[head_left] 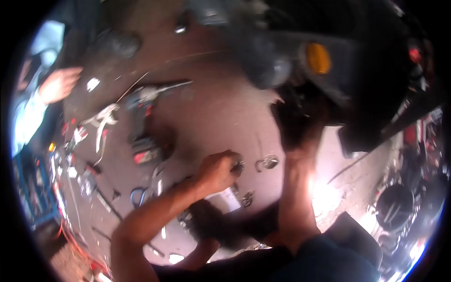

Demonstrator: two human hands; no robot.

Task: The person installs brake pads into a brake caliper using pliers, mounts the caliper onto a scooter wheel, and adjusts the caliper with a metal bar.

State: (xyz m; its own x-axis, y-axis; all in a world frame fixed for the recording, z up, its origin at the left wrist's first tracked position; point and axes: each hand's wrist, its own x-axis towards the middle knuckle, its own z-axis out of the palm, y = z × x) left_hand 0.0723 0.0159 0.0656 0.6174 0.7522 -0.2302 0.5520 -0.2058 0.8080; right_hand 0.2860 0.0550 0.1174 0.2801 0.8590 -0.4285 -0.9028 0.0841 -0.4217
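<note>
My left hand [218,173] is above the floor in the middle of the view, its fingers curled round a small dark, roundish part [238,167] whose kind I cannot make out. To its right on the floor lies a small shiny metal piece [270,162] beside a thin hook-like bit. A heap of small metal parts [246,199] lies just below the hand, next to a white, paper-like piece [225,201]. My right hand [305,120] reaches up to the underside of a dark machine [361,70]; shadow and blur hide its fingers.
On the floor at left lies a cordless drill [145,101] with a long bit. Blue-handled scissors or pliers [137,196] and scattered tools surround it. Another person's hand [60,85] shows at far left. An orange round part [318,58] sits on the machine; a blue crate [42,197] stands lower left.
</note>
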